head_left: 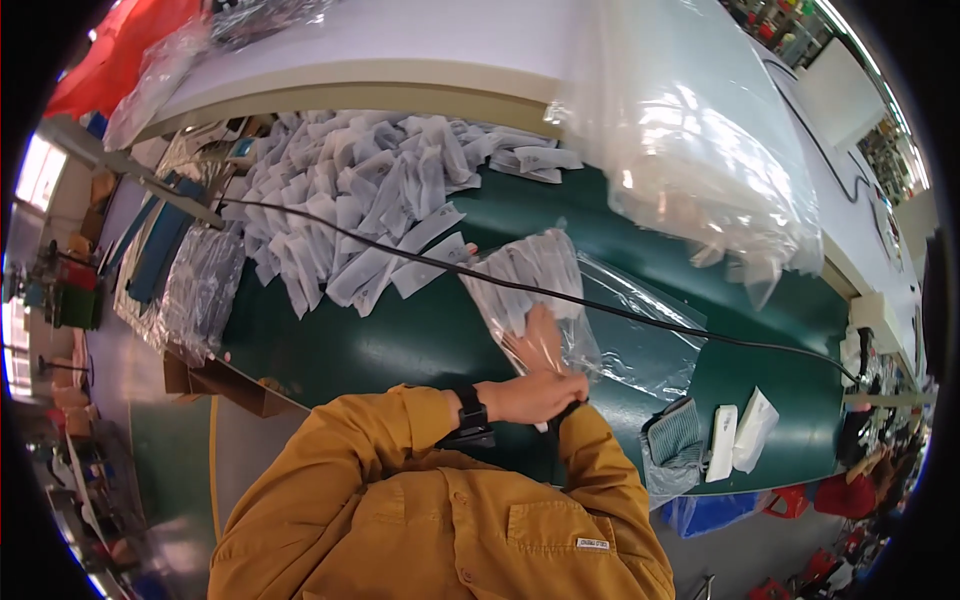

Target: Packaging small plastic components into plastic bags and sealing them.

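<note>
A clear plastic bag (578,345) lies on the green tabletop in front of me, filled in its far part with several white packets (525,268). My right hand (540,340) reaches into this bag through its near end and lies against the packets; its fingertips are hidden among them and the film. Crossing over my right wrist, my left hand (530,397) is closed at the bag's near edge, with its fingers curled. Beyond and to the left spreads a large heap of white packets (370,170), a few of them loose beside the bag.
Flat clear bags (645,325) lie right of the filled one. A black cable (690,327) hangs across the table. Large clear plastic sheeting (700,130) drapes from the shelf (400,75). At right are a striped cloth pouch (673,440) and a white case (721,443).
</note>
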{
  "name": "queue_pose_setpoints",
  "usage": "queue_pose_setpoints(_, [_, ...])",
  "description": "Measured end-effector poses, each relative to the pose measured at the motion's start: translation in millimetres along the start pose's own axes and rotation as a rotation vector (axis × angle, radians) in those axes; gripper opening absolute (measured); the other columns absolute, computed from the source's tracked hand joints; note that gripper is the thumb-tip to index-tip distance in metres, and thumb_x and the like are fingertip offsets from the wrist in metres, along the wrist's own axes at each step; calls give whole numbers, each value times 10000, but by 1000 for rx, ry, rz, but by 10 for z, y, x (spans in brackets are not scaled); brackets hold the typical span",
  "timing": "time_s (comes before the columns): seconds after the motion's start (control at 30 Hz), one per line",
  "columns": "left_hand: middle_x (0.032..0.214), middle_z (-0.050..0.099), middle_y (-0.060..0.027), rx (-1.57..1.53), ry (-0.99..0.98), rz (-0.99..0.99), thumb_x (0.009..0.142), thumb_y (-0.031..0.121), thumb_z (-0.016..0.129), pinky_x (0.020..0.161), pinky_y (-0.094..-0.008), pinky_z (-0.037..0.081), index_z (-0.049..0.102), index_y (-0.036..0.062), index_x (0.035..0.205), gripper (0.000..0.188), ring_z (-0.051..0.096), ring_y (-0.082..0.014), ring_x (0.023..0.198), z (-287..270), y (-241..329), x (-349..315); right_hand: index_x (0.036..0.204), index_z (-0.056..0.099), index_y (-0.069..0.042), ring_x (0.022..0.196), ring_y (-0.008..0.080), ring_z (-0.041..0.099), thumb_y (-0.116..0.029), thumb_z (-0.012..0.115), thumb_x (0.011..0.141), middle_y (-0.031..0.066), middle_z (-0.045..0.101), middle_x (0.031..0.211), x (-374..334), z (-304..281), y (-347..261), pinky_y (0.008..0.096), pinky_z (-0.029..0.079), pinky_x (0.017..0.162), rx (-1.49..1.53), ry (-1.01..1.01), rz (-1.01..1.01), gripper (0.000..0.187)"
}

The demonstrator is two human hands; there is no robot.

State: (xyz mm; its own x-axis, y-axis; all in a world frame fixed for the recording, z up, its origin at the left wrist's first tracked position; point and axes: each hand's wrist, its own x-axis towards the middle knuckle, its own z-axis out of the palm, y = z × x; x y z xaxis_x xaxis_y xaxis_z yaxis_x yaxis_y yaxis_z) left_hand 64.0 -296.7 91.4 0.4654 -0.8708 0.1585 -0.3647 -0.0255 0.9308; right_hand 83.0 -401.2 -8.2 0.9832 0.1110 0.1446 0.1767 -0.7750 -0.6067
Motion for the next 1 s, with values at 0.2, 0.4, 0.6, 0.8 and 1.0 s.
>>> queue_pose_setpoints(0.2, [909, 595, -135, 125, 110, -69, 898, 109, 582, 765, -414, 499, 538, 67, 1122, 232, 596, -374, 869, -282, 18, -158, 1153, 490, -17, 884, 418, 552, -168, 709, 786, 206, 544, 979, 29, -36, 143, 478, 465, 735, 133, 117, 46, 453])
queue_pose_setpoints(0.4, [1268, 428, -230, 1013, 610, -263, 700, 204, 784, 1025, -544, 340, 585, 41, 1108, 483, 402, -435, 1215, -1461, -966, -665, 933, 647, -18, 744, 223, 666, -199, 631, 911, 141, 680, 819, -1001, -563, 205, 333, 514, 667, 509, -169, 398, 183])
queue_pose_setpoints(0.6, [1436, 313, -247, 1112, 433, -267, 738, 197, 760, 1097, -520, 304, 538, 26, 1207, 546, 303, -449, 1342, -1863, -1540, -1065, 913, 636, -15, 669, 196, 586, -70, 600, 903, 87, 630, 773, -1565, -1380, 135, 302, 478, 608, -63, 436, 727, 67])
queue_pose_setpoints(0.8, [1426, 320, -242, 839, 253, -222, 778, 169, 731, 1090, -469, 342, 558, 24, 1156, 441, 317, -440, 1332, -1354, -1378, -1668, 955, 633, -31, 717, 185, 559, 21, 642, 846, 91, 586, 821, -758, -1027, -1373, 266, 446, 629, -65, 439, 190, 121])
queue_pose_setpoints(1.0, [1383, 343, -217, 722, 317, -144, 804, 149, 708, 1056, -472, 370, 583, 29, 1070, 318, 333, -445, 1301, -1292, -893, -2350, 1076, 629, -62, 986, 309, 607, -61, 751, 749, 124, 567, 1115, -1, 239, -1722, 387, 521, 816, 52, 13, -136, 348])
